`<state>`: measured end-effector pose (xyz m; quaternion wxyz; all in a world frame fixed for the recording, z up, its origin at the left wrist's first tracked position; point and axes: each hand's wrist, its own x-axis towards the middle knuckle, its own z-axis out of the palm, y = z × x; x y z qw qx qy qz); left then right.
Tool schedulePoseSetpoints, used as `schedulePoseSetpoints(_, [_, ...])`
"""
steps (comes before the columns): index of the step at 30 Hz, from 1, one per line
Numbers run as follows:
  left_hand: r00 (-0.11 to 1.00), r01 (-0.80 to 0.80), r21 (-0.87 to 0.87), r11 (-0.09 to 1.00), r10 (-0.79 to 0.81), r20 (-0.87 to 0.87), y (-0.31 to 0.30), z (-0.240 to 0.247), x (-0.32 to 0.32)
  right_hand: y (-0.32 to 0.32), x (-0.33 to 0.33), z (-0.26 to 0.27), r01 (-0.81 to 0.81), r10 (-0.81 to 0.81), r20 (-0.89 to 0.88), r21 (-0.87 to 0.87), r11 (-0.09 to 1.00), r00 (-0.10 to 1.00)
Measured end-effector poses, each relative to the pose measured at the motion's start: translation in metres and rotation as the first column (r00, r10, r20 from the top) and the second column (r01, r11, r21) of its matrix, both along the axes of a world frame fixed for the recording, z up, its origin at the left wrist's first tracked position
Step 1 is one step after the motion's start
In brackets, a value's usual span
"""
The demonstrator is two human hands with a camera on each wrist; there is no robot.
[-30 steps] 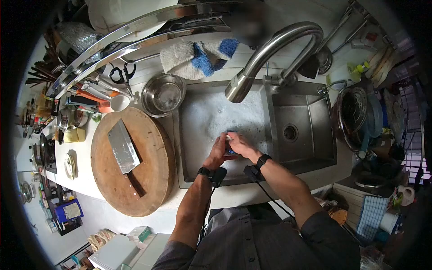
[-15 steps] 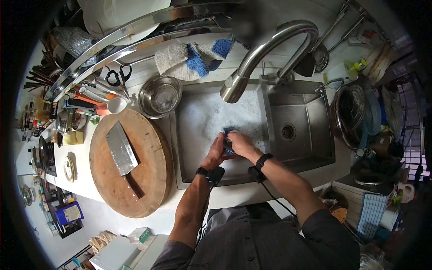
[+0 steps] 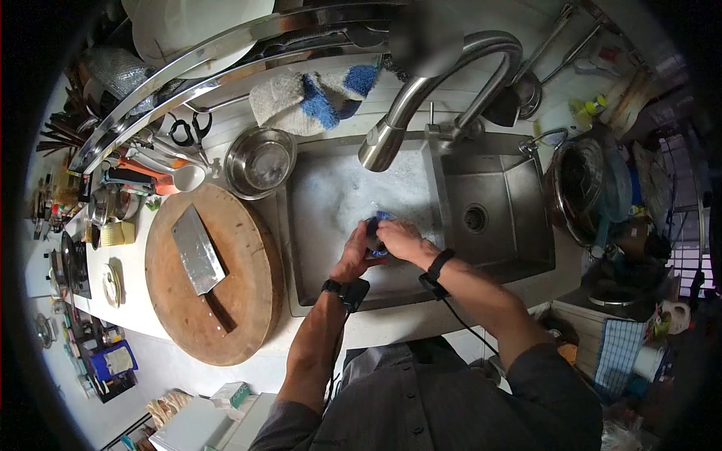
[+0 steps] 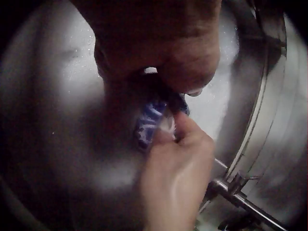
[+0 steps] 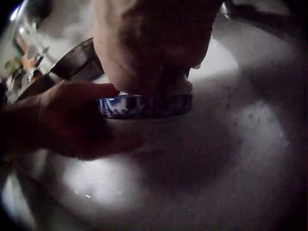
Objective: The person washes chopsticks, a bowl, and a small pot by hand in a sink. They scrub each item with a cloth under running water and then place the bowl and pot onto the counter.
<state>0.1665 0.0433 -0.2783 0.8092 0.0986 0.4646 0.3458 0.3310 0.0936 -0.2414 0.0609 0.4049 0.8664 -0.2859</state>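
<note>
Blue-and-white dish [image 5: 144,106] sits gripped between my left hand [image 3: 355,252] and right hand [image 3: 398,239], both curled round it, over the foamy sink [image 3: 331,188]

The blue-patterned dish [image 3: 378,219] has been turned between the left hand [image 3: 353,254] and right hand [image 3: 398,239], so more blue is exposed

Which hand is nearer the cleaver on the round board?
Left. The left hand grips the blue-patterned dish on the side facing the cleaver; the right hand grips it from the far side.
</note>
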Motion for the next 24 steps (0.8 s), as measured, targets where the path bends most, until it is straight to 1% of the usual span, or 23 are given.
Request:
schedulePoseSetpoints(1, [1.000,-0.002,-0.008,1.000,0.002,0.010,0.000,-0.002,0.001,-0.002,-0.004,0.006,0.126,-0.122,-0.051,0.067,0.990,0.991])
schedulePoseSetpoints(2, [1.000,-0.007,-0.018,1.000,0.007,0.019,-0.001,-0.005,0.002,-0.003,-0.009,-0.014,0.262,-0.243,-0.187,0.083,0.962,0.952])
schedulePoseSetpoints(3, [1.000,-0.007,-0.021,1.000,0.008,0.019,-0.003,-0.008,0.003,-0.005,-0.017,-0.014,0.261,-0.243,-0.187,0.079,0.962,0.952])
schedulePoseSetpoints(4, [0.999,-0.033,-0.058,0.998,0.035,0.035,-0.001,-0.011,0.005,-0.004,-0.028,-0.011,0.472,-0.512,-0.223,-0.213,0.856,0.829])
schedulePoseSetpoints(5, [0.997,-0.056,-0.095,0.994,0.061,0.051,0.001,-0.013,0.006,-0.003,-0.033,-0.006,0.601,-0.743,-0.170,-0.487,0.634,0.647])
schedulePoseSetpoints(6, [0.997,-0.055,-0.094,0.994,0.060,0.051,0.003,-0.014,0.005,-0.002,-0.032,0.001,0.602,-0.744,-0.170,-0.486,0.634,0.646])
schedulePoseSetpoints(8, [0.993,-0.058,-0.064,0.996,0.064,0.097,0.004,-0.014,-0.003,-0.002,-0.029,0.024,0.438,-0.582,-0.164,-0.507,0.742,0.796])
schedulePoseSetpoints(9, [0.993,-0.060,-0.065,0.996,0.067,0.098,0.003,-0.009,-0.005,-0.002,-0.026,0.026,0.346,-0.487,-0.164,-0.518,0.782,0.858])
schedulePoseSetpoints(10, [0.995,-0.078,-0.020,0.997,0.080,0.066,0.002,-0.004,-0.009,-0.004,-0.020,0.022,0.252,-0.425,-0.270,-0.499,0.829,0.864])
schedulePoseSetpoints(11, [0.995,-0.094,0.026,0.995,0.093,0.036,0.002,0.001,-0.010,-0.002,-0.015,0.022,0.252,-0.424,-0.271,-0.498,0.830,0.864])
schedulePoseSetpoints(12, [0.995,-0.096,0.027,0.995,0.095,0.036,0.002,0.004,-0.011,0.000,-0.013,0.025,0.186,-0.308,-0.239,-0.425,0.886,0.921])
schedulePoseSetpoints(13, [0.995,-0.094,0.081,0.992,0.097,-0.026,0.000,0.008,-0.012,0.002,-0.010,0.028,0.110,-0.189,-0.196,-0.354,0.929,0.962])
schedulePoseSetpoints(14, [0.991,-0.089,0.133,0.987,0.102,-0.090,-0.004,0.011,-0.013,0.005,-0.004,0.032,0.133,-0.203,-0.147,-0.383,0.914,0.968])
schedulePoseSetpoints(15, [0.990,-0.091,0.132,0.987,0.104,-0.092,-0.007,0.015,-0.014,0.010,0.000,0.024,0.130,-0.201,-0.149,-0.384,0.914,0.968])
schedulePoseSetpoints(17, [0.991,-0.110,0.161,0.981,0.120,-0.054,-0.011,0.019,-0.016,0.021,0.009,-0.001,0.178,-0.200,-0.066,-0.254,0.951,0.978])
schedulePoseSetpoints(18, [0.991,-0.112,0.160,0.981,0.122,-0.057,-0.012,0.017,-0.017,0.025,0.010,0.004,0.171,-0.172,0.006,-0.152,0.974,0.985])
schedulePoseSetpoints(19, [0.991,-0.125,0.098,0.987,0.130,-0.041,-0.012,0.015,-0.019,0.029,0.009,0.009,0.167,-0.168,0.003,-0.152,0.974,0.986])
schedulePoseSetpoints(20, [0.990,-0.139,0.036,0.990,0.140,-0.026,-0.012,0.013,-0.021,0.033,0.009,0.013,0.239,-0.238,0.020,-0.021,0.971,0.971])
schedulePoseSetpoints(21, [0.989,-0.141,0.032,0.989,0.142,-0.029,-0.015,0.009,-0.024,0.034,0.009,0.014,0.305,-0.310,0.027,0.107,0.946,0.950])
schedulePoseSetpoints(22, [0.983,-0.178,0.044,0.983,0.176,0.053,-0.016,0.005,-0.028,0.037,0.012,0.002,0.298,-0.309,0.028,0.192,0.935,0.951])
schedulePoseSetpoints(23, [0.969,-0.216,0.052,0.975,0.207,0.136,-0.017,0.001,-0.031,0.039,0.016,-0.009,0.296,-0.306,0.024,0.190,0.936,0.952])
schedulePoseSetpoints(24, [0.968,-0.220,0.050,0.974,0.212,0.131,-0.018,-0.007,-0.033,0.039,0.019,-0.022,0.332,-0.345,-0.001,0.281,0.901,0.938])
